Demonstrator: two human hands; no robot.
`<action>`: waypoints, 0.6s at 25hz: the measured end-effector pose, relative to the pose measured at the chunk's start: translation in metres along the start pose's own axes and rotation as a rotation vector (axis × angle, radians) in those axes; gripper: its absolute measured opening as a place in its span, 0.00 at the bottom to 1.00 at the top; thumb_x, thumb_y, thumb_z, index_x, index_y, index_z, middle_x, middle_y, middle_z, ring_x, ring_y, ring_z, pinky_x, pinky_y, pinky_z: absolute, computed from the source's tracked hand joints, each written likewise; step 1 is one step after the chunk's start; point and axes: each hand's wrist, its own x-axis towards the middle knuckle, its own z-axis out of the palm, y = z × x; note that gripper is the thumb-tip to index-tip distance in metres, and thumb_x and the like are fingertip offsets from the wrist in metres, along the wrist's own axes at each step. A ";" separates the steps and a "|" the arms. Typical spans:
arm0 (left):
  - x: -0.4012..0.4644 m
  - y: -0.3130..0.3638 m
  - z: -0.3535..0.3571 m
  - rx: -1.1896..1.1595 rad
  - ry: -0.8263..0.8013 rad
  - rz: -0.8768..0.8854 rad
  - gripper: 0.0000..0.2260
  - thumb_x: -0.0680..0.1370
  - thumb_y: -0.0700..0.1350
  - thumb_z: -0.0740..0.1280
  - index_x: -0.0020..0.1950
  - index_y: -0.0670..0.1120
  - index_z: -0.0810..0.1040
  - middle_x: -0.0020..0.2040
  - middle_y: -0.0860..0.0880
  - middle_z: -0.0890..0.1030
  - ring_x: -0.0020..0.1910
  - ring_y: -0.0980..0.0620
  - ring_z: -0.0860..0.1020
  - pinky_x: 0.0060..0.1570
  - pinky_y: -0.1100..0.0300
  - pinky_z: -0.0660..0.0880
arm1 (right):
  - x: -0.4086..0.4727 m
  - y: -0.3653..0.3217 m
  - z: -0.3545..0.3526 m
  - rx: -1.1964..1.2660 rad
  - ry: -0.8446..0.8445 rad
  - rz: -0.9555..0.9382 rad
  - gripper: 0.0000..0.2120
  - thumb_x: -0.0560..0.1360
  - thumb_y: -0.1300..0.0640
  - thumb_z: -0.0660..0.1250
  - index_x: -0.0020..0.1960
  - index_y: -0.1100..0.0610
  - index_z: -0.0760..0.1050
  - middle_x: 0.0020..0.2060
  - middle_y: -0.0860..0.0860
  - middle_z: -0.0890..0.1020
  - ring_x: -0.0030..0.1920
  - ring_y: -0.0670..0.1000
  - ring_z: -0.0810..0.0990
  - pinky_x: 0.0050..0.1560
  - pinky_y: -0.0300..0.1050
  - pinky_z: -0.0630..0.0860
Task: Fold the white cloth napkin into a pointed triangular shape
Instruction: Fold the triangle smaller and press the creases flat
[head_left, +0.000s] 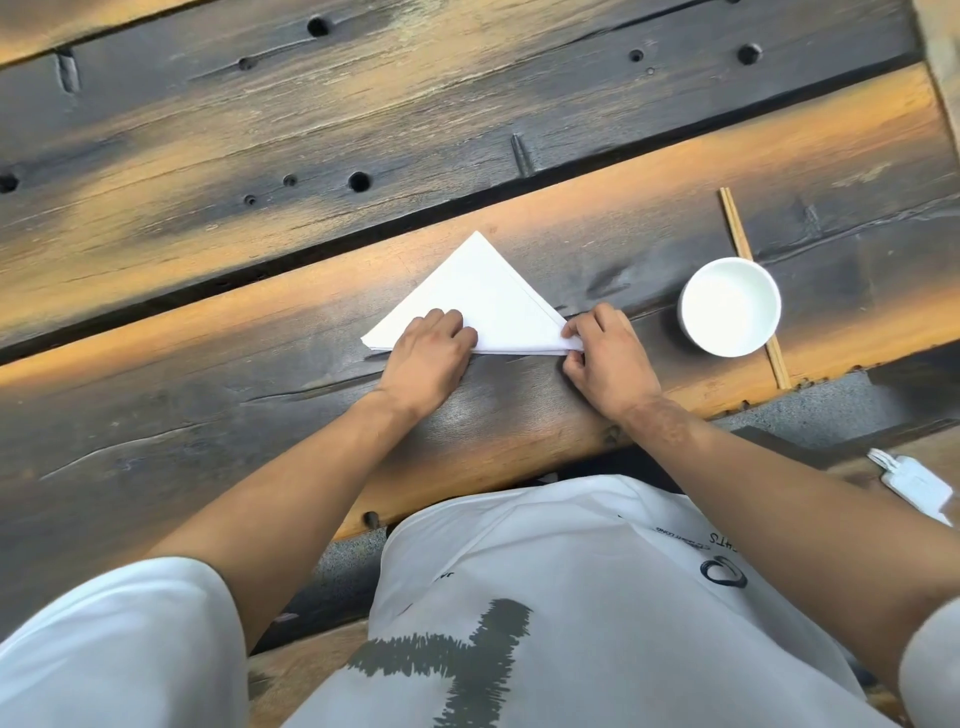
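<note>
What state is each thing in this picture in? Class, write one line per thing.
Napkin: folded into a flat triangle, point facing away from the person.
Left hand: resting on the napkin's near edge, fingers curled.
Right hand: pinching the napkin's right corner.
Bowl: upright, looks empty.
Chopsticks: lying flat, partly under the bowl.
Table: bare weathered planks.

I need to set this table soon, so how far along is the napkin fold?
Done: the white cloth napkin already lies flat on the dark wooden plank table as a layered triangle, apex pointing away from the person. In hand: the left hand presses on its near edge while the right hand pinches the right corner. Left: probably folding that corner in, if a narrower point is wanted.
</note>
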 end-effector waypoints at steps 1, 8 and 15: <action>0.000 0.000 0.000 0.001 -0.001 0.008 0.03 0.77 0.38 0.70 0.45 0.40 0.78 0.42 0.42 0.76 0.41 0.39 0.75 0.41 0.46 0.74 | -0.002 -0.001 0.000 -0.001 0.000 0.004 0.15 0.72 0.63 0.69 0.58 0.62 0.78 0.54 0.59 0.75 0.57 0.60 0.73 0.63 0.51 0.71; 0.000 0.008 -0.005 0.051 -0.002 0.049 0.08 0.72 0.34 0.72 0.39 0.40 0.74 0.37 0.42 0.75 0.36 0.40 0.74 0.35 0.50 0.73 | -0.012 -0.003 0.008 -0.048 0.010 0.027 0.12 0.71 0.61 0.69 0.54 0.59 0.78 0.51 0.57 0.75 0.54 0.60 0.74 0.61 0.56 0.72; 0.003 0.008 -0.005 0.069 -0.026 0.115 0.09 0.70 0.34 0.74 0.39 0.41 0.74 0.37 0.42 0.76 0.36 0.40 0.75 0.35 0.51 0.72 | -0.013 -0.004 0.011 -0.124 0.018 0.094 0.11 0.72 0.60 0.69 0.54 0.57 0.79 0.52 0.57 0.73 0.55 0.60 0.73 0.59 0.55 0.71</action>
